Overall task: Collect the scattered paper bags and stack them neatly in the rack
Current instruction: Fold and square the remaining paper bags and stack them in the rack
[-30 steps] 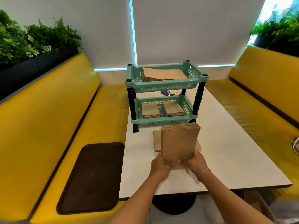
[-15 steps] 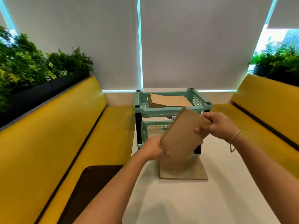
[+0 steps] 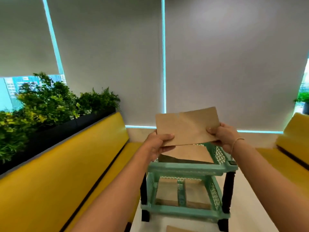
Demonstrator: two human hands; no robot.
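Both hands hold a flat stack of brown paper bags [image 3: 187, 126] by its short ends, just above the top tier of the mint-green plastic two-tier rack [image 3: 189, 169]. The left hand [image 3: 158, 144] pinches the near-left corner, thumb on top and fingers beneath; the right hand [image 3: 220, 136] clamps the right end the same way. The stack tilts, its far edge raised, above a brown bag already lying in the top basket [image 3: 189, 154].

To place it well, I judge the stack should be levelled, squared to the basket walls and lowered onto the bag below with the edges matched, the fingers slipping out sideways only once the paper rests, so that nothing fans out or catches the lattice side.

Half a second ago the stack was held lower, in front of the rack and turned diagonally; now it is raised, turned lengthwise and over the top tier. The view has also closed in on the rack. More brown bags sit in the lower tier [image 3: 199, 191], and one bag's edge [image 3: 178, 229] shows on the white table [image 3: 247, 206] at the near side, not yet collected.
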